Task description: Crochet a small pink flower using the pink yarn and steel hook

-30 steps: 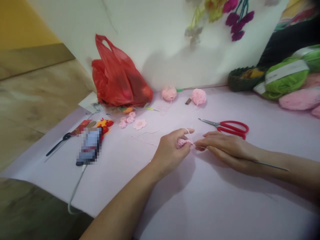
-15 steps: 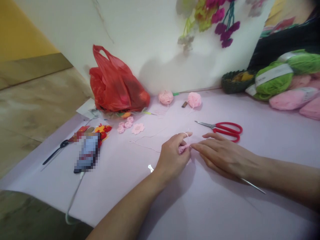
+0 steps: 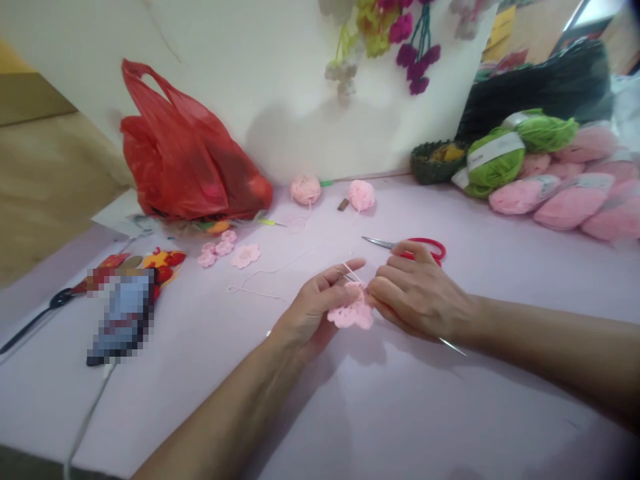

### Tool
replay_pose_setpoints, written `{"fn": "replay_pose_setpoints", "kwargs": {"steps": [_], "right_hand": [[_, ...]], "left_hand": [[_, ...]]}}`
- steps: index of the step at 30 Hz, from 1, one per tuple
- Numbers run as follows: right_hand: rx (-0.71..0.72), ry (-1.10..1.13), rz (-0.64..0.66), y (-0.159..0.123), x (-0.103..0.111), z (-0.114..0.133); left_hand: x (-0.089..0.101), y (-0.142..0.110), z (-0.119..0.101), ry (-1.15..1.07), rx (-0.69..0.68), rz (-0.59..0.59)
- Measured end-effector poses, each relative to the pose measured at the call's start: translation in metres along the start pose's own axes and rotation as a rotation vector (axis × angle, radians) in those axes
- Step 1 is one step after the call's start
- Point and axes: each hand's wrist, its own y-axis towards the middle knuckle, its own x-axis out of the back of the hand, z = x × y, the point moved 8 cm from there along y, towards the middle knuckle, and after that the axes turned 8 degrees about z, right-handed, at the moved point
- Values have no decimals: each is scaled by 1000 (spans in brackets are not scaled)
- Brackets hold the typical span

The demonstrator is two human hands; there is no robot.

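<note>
My left hand (image 3: 320, 300) pinches a pink crocheted piece (image 3: 353, 313) with a scalloped edge, its index finger stretched out with pink yarn (image 3: 354, 272) running over it. My right hand (image 3: 417, 287) is closed around a thin metal crochet hook (image 3: 453, 347), whose back end sticks out below the palm. The hook's tip reaches the top of the crocheted piece beside my left thumb. Just behind my right hand lie red-handled scissors (image 3: 435, 248), partly covered by its fingers. A loose strand of yarn (image 3: 250, 289) trails over the table left of my left hand.
On the purple-grey table (image 3: 200, 400) are finished pink flowers (image 3: 245, 256), two pink yarn balls (image 3: 305, 191), a red plastic bag (image 3: 195, 160) and a blurred-out device (image 3: 123, 313) with a cable. At right sit a dark basket (image 3: 433, 163) and green and pink skeins (image 3: 573, 200).
The view has shifted to the right. The crocheted piece has turned so its scalloped face shows below my left thumb. My right fingers have curled in from a straighter pose.
</note>
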Motion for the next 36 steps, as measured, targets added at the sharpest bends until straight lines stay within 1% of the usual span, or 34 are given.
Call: {"fn": "replay_pose_setpoints", "kwargs": {"steps": [2, 4, 6, 8, 10, 12, 15, 17, 20, 23, 28, 30, 33, 36], "right_hand": [[49, 41, -4, 0, 3, 1], [76, 58, 1, 1, 6, 2], [70, 42, 13, 2, 7, 3], [27, 0, 29, 2, 7, 4], [-27, -41, 43, 3, 5, 3], [-70, -61, 50, 2, 2, 2], [-76, -39, 52, 1, -1, -2], [-31, 14, 38, 1, -1, -4], [52, 114, 18, 0, 3, -5], [92, 222, 21, -1, 8, -6], [61, 542, 65, -2, 9, -12], [38, 626, 71, -2, 8, -15], [30, 658, 63, -2, 8, -15], [37, 642, 47, -3, 6, -14]], "left_hand": [[1, -3, -9, 70, -38, 31], [3, -5, -15, 141, -87, 31], [5, -7, -19, 223, -148, -11], [6, -8, -20, 301, -224, -96], [6, -9, -18, 283, -271, -180], [5, -6, -7, 134, -213, -200], [-1, -2, 6, -49, -74, -147], [-2, -3, 3, -63, -44, -117], [4, -5, -9, -14, -77, -113], [10, -6, -19, 42, -124, -115], [11, -6, -24, 99, -142, -90], [9, -6, -24, 111, -149, -70], [5, -5, -21, 132, -149, -29], [1, -5, -15, 150, -115, 22]]}}
